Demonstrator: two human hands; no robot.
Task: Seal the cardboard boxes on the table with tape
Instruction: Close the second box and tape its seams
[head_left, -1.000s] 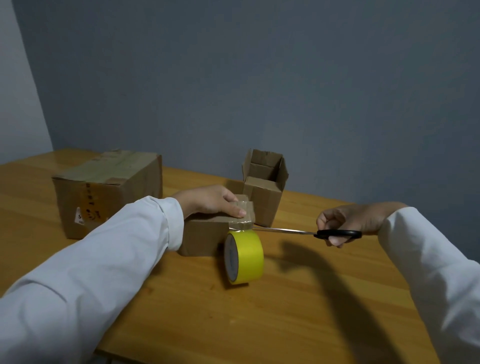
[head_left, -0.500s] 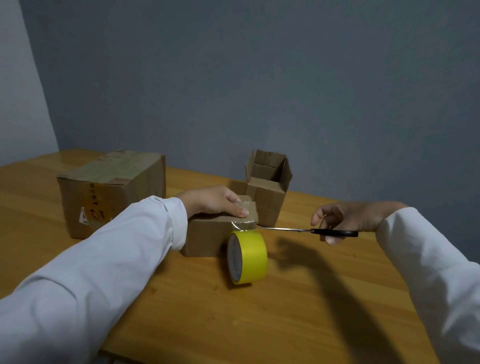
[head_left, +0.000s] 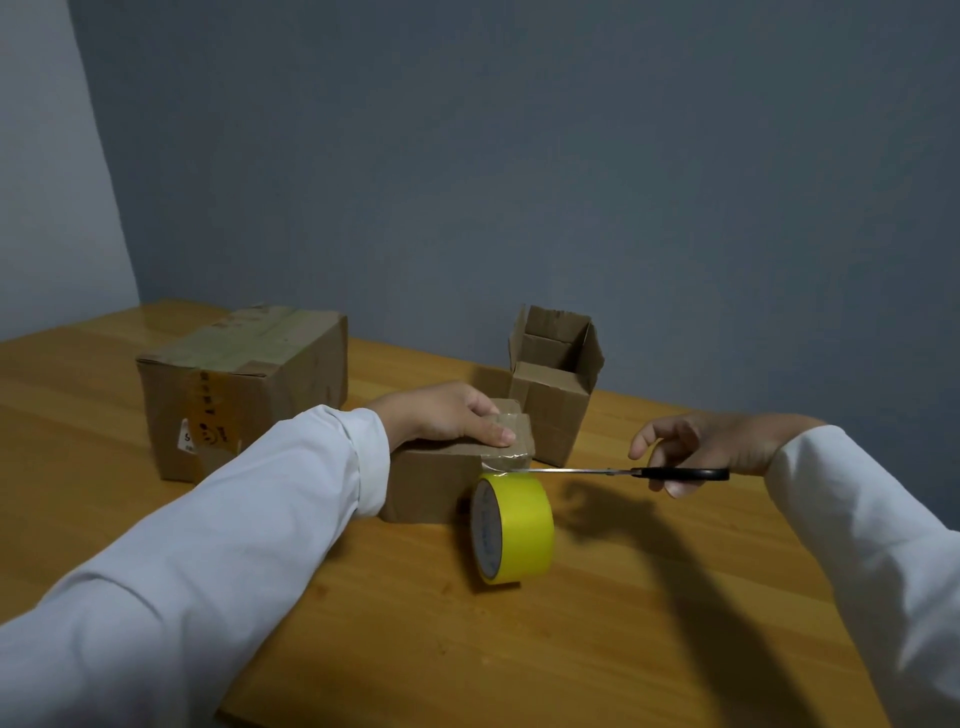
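A small closed cardboard box (head_left: 431, 486) sits mid-table with clear tape over its top right end. My left hand (head_left: 447, 415) lies flat on its lid, fingers straight, pressing the tape down. A yellow tape roll (head_left: 514, 527) stands on edge against the box's right front corner, a strip running up to the box. My right hand (head_left: 711, 449) holds black-handled scissors (head_left: 623, 472) level, blade tips at the strip just above the roll. A big taped box (head_left: 244, 384) stands at the left. Behind the small box is an open-flapped box (head_left: 556, 384).
The wooden table (head_left: 597, 623) runs to a grey wall at the back; its near edge shows at the bottom. Bare wood lies in front of and to the right of the roll.
The scissors' handles have come together and the blades now look shut at the tape strip. My left hand stays pressed on the small box.
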